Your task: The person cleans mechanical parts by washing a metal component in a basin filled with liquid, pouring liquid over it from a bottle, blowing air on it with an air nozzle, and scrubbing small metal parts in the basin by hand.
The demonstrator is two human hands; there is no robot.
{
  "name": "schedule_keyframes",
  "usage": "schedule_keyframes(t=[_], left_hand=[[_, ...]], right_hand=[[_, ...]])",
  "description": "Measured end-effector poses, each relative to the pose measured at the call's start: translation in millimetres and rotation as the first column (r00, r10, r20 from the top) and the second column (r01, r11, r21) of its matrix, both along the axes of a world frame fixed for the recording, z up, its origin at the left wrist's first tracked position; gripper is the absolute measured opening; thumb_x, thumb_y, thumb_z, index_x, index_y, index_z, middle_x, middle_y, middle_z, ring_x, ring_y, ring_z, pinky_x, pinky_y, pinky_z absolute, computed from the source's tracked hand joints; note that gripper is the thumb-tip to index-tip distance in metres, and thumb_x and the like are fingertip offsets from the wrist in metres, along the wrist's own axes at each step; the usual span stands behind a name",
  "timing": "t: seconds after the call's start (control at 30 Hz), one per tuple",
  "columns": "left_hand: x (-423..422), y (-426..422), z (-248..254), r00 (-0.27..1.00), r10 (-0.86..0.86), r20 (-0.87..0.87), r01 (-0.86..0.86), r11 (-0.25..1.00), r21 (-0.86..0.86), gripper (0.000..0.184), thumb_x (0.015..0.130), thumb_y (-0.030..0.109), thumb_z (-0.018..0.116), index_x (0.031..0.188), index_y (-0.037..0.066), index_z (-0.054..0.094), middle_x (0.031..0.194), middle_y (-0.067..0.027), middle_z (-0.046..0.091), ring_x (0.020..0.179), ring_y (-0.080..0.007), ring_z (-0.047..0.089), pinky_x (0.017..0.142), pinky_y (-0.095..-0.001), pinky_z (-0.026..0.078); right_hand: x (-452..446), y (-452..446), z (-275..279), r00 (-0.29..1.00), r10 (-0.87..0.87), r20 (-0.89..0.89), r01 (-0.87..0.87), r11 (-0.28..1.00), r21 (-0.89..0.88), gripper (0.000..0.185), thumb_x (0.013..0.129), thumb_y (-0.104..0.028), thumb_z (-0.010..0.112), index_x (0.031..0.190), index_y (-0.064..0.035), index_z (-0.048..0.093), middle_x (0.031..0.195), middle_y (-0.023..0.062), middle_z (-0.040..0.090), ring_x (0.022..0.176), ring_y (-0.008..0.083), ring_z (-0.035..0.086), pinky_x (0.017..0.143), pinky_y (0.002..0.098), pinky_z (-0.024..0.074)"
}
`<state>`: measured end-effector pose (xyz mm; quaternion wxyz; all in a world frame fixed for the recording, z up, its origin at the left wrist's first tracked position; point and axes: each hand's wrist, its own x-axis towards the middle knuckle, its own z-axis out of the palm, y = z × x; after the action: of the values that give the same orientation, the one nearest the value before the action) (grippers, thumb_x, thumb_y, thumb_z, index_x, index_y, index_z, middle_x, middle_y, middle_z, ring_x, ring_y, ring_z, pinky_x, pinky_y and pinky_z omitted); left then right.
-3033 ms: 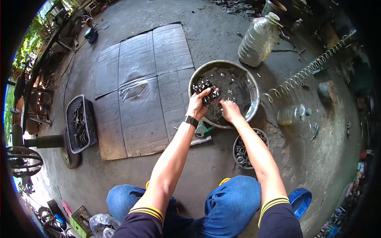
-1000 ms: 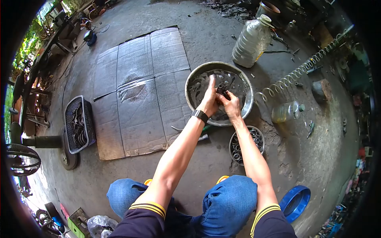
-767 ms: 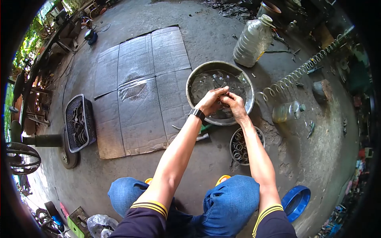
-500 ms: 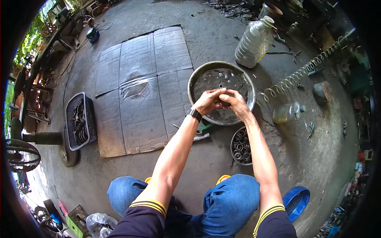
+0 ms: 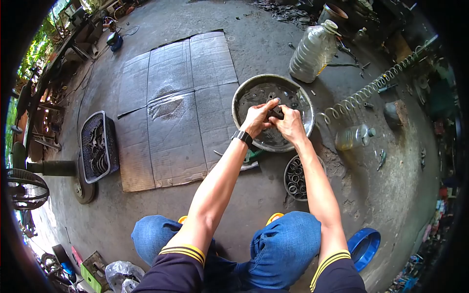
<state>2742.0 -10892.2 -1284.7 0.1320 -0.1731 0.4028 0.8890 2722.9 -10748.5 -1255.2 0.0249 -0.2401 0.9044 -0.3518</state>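
Over a round metal basin (image 5: 235,108) of dark liquid, both my hands meet around a small dark metal part (image 5: 277,113). My left hand (image 5: 257,120) grips it from the left, thumb along the top, with a black watch on that wrist. From the right, my right hand (image 5: 292,126) pinches the same part, its fingers bent. Fingers cover much of the part, so its exact kind cannot be made out. Several small metal pieces show in the liquid. Just below the basin stands a bowl of dark metal rings (image 5: 294,183), partly behind my right forearm.
Flattened cardboard (image 5: 171,141) lies left of the basin, and a plastic basket (image 5: 115,158) of metal parts stands beyond it. A large clear jug (image 5: 312,56), a long coiled hose (image 5: 359,101) and a bottle of yellowish liquid (image 5: 352,137) are to the right. A blue ring-shaped object (image 5: 364,249) lies near my right knee.
My fingers have shifted around the dark part: the left thumb now points up and the right hand has turned, showing more of the part. Both hands stay over the basin.
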Motion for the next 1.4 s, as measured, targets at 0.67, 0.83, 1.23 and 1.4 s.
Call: schedule_keyframes(t=[0.67, 0.83, 1.23, 1.4], left_hand=[[-51, -14, 35, 0.929, -0.263, -0.261, -0.236, 0.121, -0.964, 0.090, 0.055, 0.035, 0.084, 0.125, -0.006, 0.045, 0.118, -0.0263, 0.052, 0.113, -0.0360, 0.052, 0.097, -0.0407, 0.045], [-52, -19, 31, 0.860, -0.451, -0.238, -0.288, -0.043, -0.957, 0.100, 0.057, 0.032, 0.084, 0.136, -0.002, 0.033, 0.119, -0.0249, 0.046, 0.115, -0.0394, 0.048, 0.099, -0.0421, 0.044], [-33, -18, 39, 0.726, -0.577, -0.375, -0.407, 0.080, -0.910, 0.101, 0.058, 0.025, 0.084, 0.138, -0.001, 0.028, 0.122, -0.0265, 0.044, 0.120, -0.0420, 0.043, 0.105, -0.0438, 0.037], [-27, -39, 50, 0.742, -0.561, -0.367, -0.376, 0.106, -0.921, 0.097, 0.058, 0.026, 0.084, 0.134, 0.001, 0.030, 0.119, -0.0251, 0.044, 0.117, -0.0418, 0.044, 0.101, -0.0444, 0.040]], right_hand=[[21, 43, -29, 0.997, 0.077, -0.018, -0.078, 0.995, -0.055, 0.047, 0.074, -0.006, 0.069, 0.119, 0.0041, 0.061, 0.119, 0.0266, 0.058, 0.112, 0.0308, 0.061, 0.094, 0.0344, 0.0493], [106, 7, -78, 0.916, 0.385, -0.111, -0.346, 0.901, 0.263, 0.018, 0.083, 0.000, 0.049, 0.097, 0.0047, 0.060, 0.112, 0.0262, 0.062, 0.074, 0.0339, 0.067, 0.067, 0.0420, 0.0554], [111, -22, -133, 0.883, 0.440, -0.164, -0.221, 0.698, 0.681, 0.026, 0.076, -0.005, 0.059, 0.098, 0.0081, 0.062, 0.078, 0.0165, 0.067, 0.063, 0.0244, 0.068, 0.054, 0.0324, 0.0546], [134, -34, -79, 0.781, 0.612, -0.125, -0.449, 0.689, 0.569, 0.011, 0.075, -0.004, 0.056, 0.083, 0.0032, 0.056, 0.071, 0.0157, 0.062, 0.061, 0.0286, 0.066, 0.054, 0.0380, 0.0520]])
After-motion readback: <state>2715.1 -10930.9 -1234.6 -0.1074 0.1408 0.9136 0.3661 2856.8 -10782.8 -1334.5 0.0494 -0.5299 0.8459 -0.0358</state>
